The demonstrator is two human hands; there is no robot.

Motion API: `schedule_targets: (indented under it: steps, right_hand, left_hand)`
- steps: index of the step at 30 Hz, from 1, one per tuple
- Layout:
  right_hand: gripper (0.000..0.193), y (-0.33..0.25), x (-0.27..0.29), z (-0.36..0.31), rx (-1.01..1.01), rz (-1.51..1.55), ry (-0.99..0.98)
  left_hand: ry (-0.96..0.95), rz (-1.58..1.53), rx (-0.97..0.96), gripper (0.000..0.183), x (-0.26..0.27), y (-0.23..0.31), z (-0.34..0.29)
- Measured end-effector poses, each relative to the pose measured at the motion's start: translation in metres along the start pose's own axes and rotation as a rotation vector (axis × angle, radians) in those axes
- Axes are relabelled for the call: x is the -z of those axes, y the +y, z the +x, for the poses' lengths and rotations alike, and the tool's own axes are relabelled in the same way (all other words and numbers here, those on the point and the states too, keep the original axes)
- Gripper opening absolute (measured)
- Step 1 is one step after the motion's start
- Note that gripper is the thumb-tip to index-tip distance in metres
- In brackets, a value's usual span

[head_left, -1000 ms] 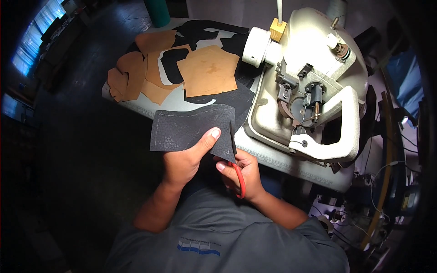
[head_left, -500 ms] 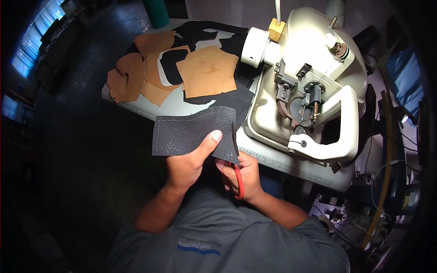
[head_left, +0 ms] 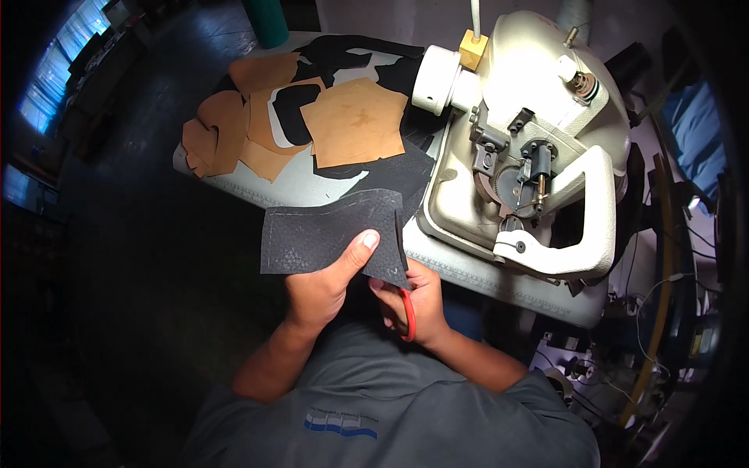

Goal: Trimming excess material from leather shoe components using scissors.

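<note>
A black piece of grained leather point(head_left: 320, 234) with a pale line marked near its edges is held up over my lap. My left hand point(head_left: 324, 285) grips its lower edge, the thumb pressed on top and the fingers hidden underneath. Below the right edge of the piece, my right hand point(head_left: 421, 300) is closed round scissors with red handles point(head_left: 409, 316). Their blades are mostly hidden by the leather, at its right edge, where a narrow dark strip stands apart. How far the blades are spread I cannot tell.
A cream sewing machine point(head_left: 538, 101) with a looped front arm stands on the table at the right. Tan leather pieces point(head_left: 355, 121) and black scraps point(head_left: 390, 175) overlap on the white tabletop point(head_left: 335, 187). Behind them stands a green cylinder point(head_left: 267, 22). Cables hang at the far right.
The black leather's upper edge has dipped slightly toward me. My left thumb is a little lower on it. The right hand and scissors have hardly moved.
</note>
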State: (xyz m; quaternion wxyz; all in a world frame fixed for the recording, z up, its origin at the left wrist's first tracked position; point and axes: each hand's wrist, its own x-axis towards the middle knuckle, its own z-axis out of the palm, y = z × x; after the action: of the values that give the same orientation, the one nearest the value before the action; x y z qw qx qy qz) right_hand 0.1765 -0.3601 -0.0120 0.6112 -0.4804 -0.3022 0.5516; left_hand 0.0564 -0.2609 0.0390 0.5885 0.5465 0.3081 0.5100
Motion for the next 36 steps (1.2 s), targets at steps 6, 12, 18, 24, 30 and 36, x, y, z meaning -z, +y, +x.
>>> schedule_targets:
  steps: [6,12,18,24,30,36]
  right_hand:
    - [0.029,-0.002,0.002,0.002,0.074,-0.005,-0.025]
    - [0.02,0.005,0.005,0.001,0.111,0.036,-0.068]
    - [0.014,0.006,0.002,-0.002,0.089,0.055,-0.039]
    - [0.015,0.007,0.004,-0.002,0.079,0.066,-0.035]
    - [0.04,0.009,0.005,0.004,0.094,0.06,0.009]
    - [0.051,0.011,0.009,0.009,0.095,0.083,-0.012]
  left_hand:
    - [-0.005,-0.026,0.029,0.021,-0.002,-0.002,-0.007]
    - [-0.004,-0.018,0.017,0.021,-0.005,-0.004,-0.009]
    - [-0.011,-0.02,0.014,0.02,-0.004,-0.005,-0.011]
    - [-0.01,-0.031,0.028,0.02,-0.005,-0.005,-0.01]
    - [-0.039,-0.032,0.036,0.022,-0.001,0.0,-0.014]
    - [-0.053,-0.024,0.06,0.024,0.002,-0.003,-0.016]
